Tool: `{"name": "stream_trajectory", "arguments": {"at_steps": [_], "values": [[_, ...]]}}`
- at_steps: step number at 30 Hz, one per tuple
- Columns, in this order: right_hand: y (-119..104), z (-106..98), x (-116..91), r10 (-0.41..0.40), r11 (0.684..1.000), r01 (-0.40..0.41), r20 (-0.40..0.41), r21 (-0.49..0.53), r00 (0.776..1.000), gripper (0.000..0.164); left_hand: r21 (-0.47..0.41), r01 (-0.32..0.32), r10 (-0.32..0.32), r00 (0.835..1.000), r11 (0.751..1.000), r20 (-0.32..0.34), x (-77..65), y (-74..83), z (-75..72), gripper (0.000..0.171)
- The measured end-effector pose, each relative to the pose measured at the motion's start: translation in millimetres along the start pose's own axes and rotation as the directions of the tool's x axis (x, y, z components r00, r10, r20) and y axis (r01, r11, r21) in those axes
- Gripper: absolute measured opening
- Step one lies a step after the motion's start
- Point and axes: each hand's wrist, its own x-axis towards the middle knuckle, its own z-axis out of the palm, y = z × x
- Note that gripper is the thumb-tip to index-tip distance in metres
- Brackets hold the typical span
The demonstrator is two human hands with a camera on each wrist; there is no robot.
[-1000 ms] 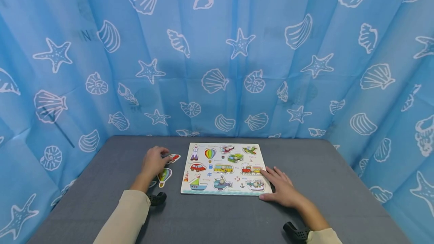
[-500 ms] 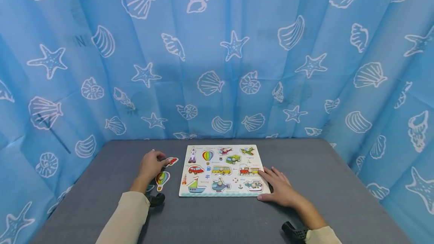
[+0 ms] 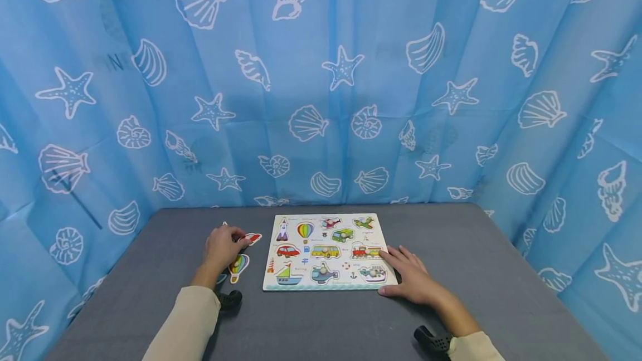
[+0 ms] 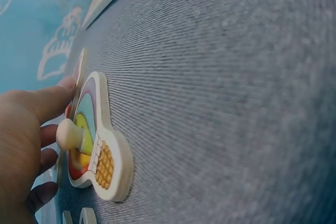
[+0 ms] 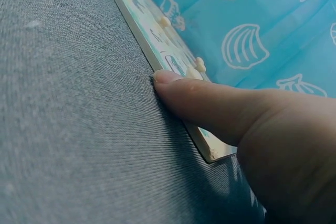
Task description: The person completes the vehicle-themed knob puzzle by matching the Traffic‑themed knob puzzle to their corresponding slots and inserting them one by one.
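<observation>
A white wooden puzzle board (image 3: 296, 287) with colourful vehicle pictures lies flat on the table, and knobs stick up from some of them. My left hand (image 3: 219, 249) is left of the board, its fingertips at a red puzzle piece (image 3: 253, 238) that they partly cover. Just nearer lies a hot-air balloon puzzle piece (image 4: 105, 129), its round knob beside my left fingers in the left wrist view. My right hand (image 3: 413, 277) rests on the board's right side, fingers extended over the top near the train (image 3: 366, 251); the thumb (image 5: 184, 90) touches its front edge.
Part of another puzzle piece (image 3: 221, 278) shows beside my left wrist, and a small tip of one pokes out behind that hand. Grey cloth covers the table (image 3: 321, 327). A blue shell-patterned curtain (image 3: 321, 71) hangs along its back and sides.
The head view has shifted slightly. My left hand stays at the red piece with its fingers drawn in a little closer. My right hand keeps its place on the board.
</observation>
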Motion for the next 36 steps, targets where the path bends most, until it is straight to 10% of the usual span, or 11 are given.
{"name": "stream_trajectory", "arguments": {"at_steps": [36], "values": [[0, 1, -1, 0.004, 1.0, -0.005, -0.019, -0.019, 1.0, 0.092, -0.059, -0.115, 0.107, 0.988, 0.992, -0.114, -7.1, 25.9, 10.3, 0.018]]}}
